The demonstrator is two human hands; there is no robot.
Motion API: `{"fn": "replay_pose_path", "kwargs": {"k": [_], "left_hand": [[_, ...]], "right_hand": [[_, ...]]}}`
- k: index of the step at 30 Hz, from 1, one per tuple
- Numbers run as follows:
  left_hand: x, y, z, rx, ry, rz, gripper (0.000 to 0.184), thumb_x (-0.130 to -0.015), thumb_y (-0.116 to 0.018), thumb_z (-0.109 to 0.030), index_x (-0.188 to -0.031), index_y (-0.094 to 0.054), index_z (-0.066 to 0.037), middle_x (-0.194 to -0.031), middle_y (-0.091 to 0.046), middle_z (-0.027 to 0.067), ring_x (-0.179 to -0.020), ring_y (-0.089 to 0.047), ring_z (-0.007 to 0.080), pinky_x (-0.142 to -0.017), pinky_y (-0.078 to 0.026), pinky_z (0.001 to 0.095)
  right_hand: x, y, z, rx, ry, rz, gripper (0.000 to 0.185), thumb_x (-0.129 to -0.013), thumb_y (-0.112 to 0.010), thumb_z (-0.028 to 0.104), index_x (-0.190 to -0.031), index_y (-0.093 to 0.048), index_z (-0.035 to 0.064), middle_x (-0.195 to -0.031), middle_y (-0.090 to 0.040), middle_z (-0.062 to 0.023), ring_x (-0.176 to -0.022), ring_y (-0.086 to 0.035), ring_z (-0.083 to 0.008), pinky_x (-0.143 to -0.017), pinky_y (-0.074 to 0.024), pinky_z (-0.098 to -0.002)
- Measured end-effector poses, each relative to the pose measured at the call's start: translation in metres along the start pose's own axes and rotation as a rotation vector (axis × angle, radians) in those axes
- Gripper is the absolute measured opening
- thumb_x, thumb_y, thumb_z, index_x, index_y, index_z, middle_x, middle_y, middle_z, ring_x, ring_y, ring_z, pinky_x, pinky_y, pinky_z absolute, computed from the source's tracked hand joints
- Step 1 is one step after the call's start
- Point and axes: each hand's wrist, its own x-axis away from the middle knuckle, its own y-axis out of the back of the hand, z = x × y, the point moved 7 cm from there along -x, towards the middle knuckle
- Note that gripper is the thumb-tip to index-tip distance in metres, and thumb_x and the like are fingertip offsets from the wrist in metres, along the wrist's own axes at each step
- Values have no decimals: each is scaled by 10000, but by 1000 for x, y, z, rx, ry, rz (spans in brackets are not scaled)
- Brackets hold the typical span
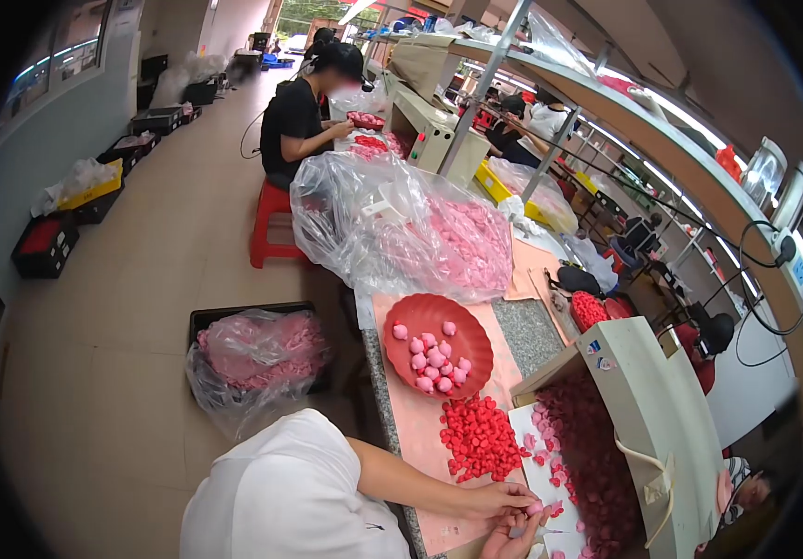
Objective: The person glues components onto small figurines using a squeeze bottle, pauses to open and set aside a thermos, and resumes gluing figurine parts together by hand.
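Observation:
My left hand (502,501) pinches a small round pink piece (535,509) at the lower edge of the view. My right hand (516,540) is closed around the same piece from below, partly cut off by the frame. Close by on the bench lies a heap of small red pieces (481,438). Beyond it stands a scalloped red bowl (396,354) holding several round pink balls (436,358) with red bits on them. Loose pink pieces (541,430) are scattered on a white surface (534,473) beside a dark red pile (592,447) under the machine housing.
A beige machine housing (662,410) stands in front of me. Clear bags of pink pieces lie on the bench (462,242) and in a black crate (262,345) on the floor. A co-worker (294,121) sits on a red stool (271,228). A metal shelf frame (485,88) rises above.

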Motion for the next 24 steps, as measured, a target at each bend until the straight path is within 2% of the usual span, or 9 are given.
{"fn": "replay_pose_path", "kwargs": {"k": [5,7,12,14,17,19,22,24], "left_hand": [[5,-1,-3,-16,-36,-14,261,-910,-579,-187,-1130,-537,-52,-952,-603,30,-763,-582,115,-646,-455,230],[7,-3,-4,-18,-47,-25,253,-915,-569,-182,-1130,-537,-53,-953,-603,31,-764,-582,115,-644,-455,231],[6,-10,-2,-4,-22,-37,255,-921,-562,-188,-1133,-540,-47,-928,-597,28,-750,-581,119,-646,-455,233],[2,-18,-4,-23,-21,32,248,-927,-551,-180,-1136,-528,-48,-938,-585,32,-768,-571,120,-667,-451,241],[-7,-20,0,-28,30,16,247,-937,-534,-178,-1146,-511,-49,-951,-573,31,-775,-561,120,-668,-446,240],[-13,-19,5,-32,61,13,244,-939,-529,-181,-1144,-508,-50,-953,-572,31,-776,-560,120,-668,-446,240],[-19,-16,8,2,96,-15,223,-934,-542,-202,-1103,-548,-57,-920,-608,29,-730,-581,119,-631,-461,238],[-21,-15,9,-7,106,24,220,-950,-509,-189,-1125,-521,-56,-947,-574,28,-779,-565,120,-666,-450,241]], "right_hand": [[-4,8,-9,-78,-33,115,276,-918,-528,249,-1082,-588,35,-994,-635,-40,-818,-558,-98,-686,-425,-210],[0,9,-9,-60,-21,30,270,-919,-527,253,-1073,-590,40,-997,-633,-43,-813,-558,-102,-667,-425,-202],[6,6,-1,-62,-17,35,271,-918,-530,261,-1068,-589,43,-1017,-622,-53,-843,-558,-119,-698,-438,-213],[0,16,-1,-105,-9,44,271,-915,-535,259,-1066,-587,40,-1018,-618,-55,-854,-556,-125,-716,-442,-221],[-3,18,3,-150,1,36,232,-911,-540,236,-1078,-588,83,-974,-611,-44,-860,-557,-132,-721,-445,-219],[-2,5,19,-285,127,-18,335,-946,-500,148,-1273,-430,125,-940,-554,-2,-649,-434,-25,-553,-385,-153],[-10,16,18,-281,154,16,335,-937,-517,154,-1262,-443,116,-917,-557,8,-648,-434,-17,-557,-388,-137],[-14,23,15,-275,163,-18,340,-935,-522,154,-1263,-442,110,-915,-558,6,-645,-434,-19,-557,-386,-141]]}}
